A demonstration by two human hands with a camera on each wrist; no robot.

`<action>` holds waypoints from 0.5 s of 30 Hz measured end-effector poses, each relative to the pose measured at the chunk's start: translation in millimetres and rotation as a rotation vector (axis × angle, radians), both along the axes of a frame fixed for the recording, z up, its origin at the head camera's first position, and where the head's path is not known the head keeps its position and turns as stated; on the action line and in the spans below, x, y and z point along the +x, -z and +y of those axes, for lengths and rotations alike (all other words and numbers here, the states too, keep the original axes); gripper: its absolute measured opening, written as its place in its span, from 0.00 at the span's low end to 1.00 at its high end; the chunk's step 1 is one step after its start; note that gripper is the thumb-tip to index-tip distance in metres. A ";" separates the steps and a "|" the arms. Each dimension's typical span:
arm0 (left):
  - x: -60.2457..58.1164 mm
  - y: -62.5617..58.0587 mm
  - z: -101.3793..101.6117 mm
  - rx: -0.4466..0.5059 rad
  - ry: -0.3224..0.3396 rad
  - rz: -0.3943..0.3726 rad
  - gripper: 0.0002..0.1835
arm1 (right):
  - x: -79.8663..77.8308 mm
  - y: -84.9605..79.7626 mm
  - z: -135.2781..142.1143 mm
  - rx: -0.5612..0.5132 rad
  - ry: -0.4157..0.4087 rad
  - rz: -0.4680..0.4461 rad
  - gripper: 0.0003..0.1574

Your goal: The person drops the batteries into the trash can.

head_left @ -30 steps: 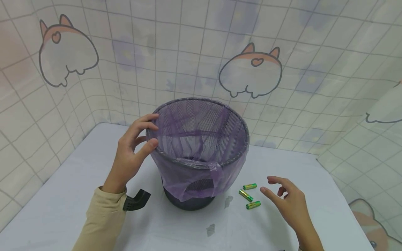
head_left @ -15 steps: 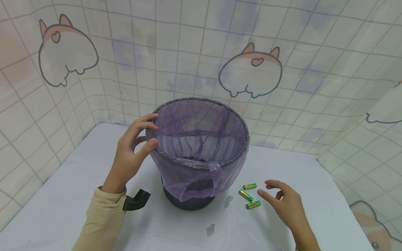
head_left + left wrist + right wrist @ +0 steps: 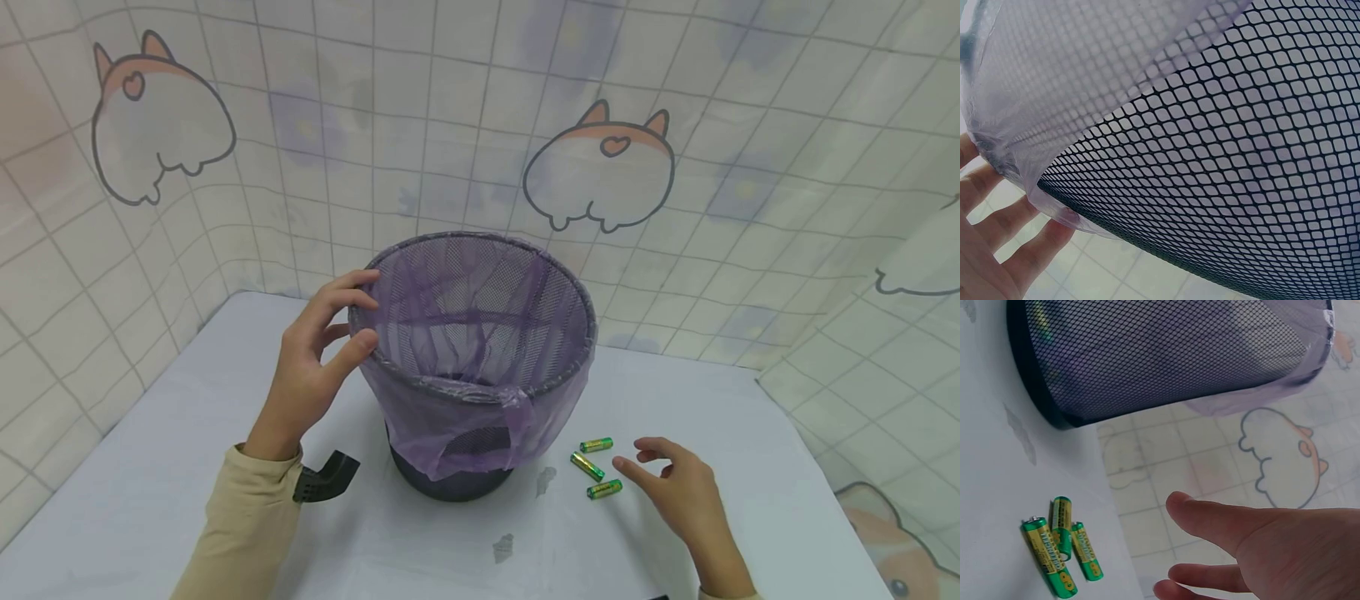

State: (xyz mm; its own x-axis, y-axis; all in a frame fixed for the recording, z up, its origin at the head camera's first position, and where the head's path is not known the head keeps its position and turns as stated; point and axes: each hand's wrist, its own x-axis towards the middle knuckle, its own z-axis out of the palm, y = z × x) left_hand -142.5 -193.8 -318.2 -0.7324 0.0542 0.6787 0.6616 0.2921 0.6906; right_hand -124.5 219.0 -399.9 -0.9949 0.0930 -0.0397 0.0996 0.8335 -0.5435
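A black mesh wastebasket (image 3: 450,487) with a thin purple bin liner (image 3: 472,433) folded over its rim stands upright on the table. My left hand (image 3: 315,358) holds the left side of the rim, fingertips over the edge and thumb on the liner. In the left wrist view, its fingers (image 3: 1029,250) show against the liner beside the mesh. Right of the basket lie three green and gold batteries (image 3: 587,467) close together. Just beside them hovers my right hand (image 3: 682,487), thumb and fingers apart, holding nothing; in its wrist view the batteries (image 3: 1047,556) lie left of the thumb.
The white tabletop (image 3: 420,558) bears two grey marks near the basket. Behind and at the sides hangs a tiled-pattern curtain (image 3: 465,100) with cartoon animal prints. Through the mesh, a yellow-green patch (image 3: 1040,319) shows low in the basket.
My right hand has shifted a little left and nearer me, closer to the batteries. The left hand, the basket and the batteries stay in place.
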 end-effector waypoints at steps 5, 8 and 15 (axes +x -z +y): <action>0.3 -0.1 0.2 0.002 -0.001 -0.002 0.14 | -2.8 6.7 0.6 0.002 -0.011 -0.034 0.40; 0.3 -0.4 0.6 0.004 0.001 -0.003 0.14 | -4.2 10.2 1.0 0.003 -0.010 -0.049 0.40; 0.7 -0.8 0.7 0.007 0.001 -0.003 0.14 | -5.0 16.2 0.6 0.004 -0.022 -0.064 0.41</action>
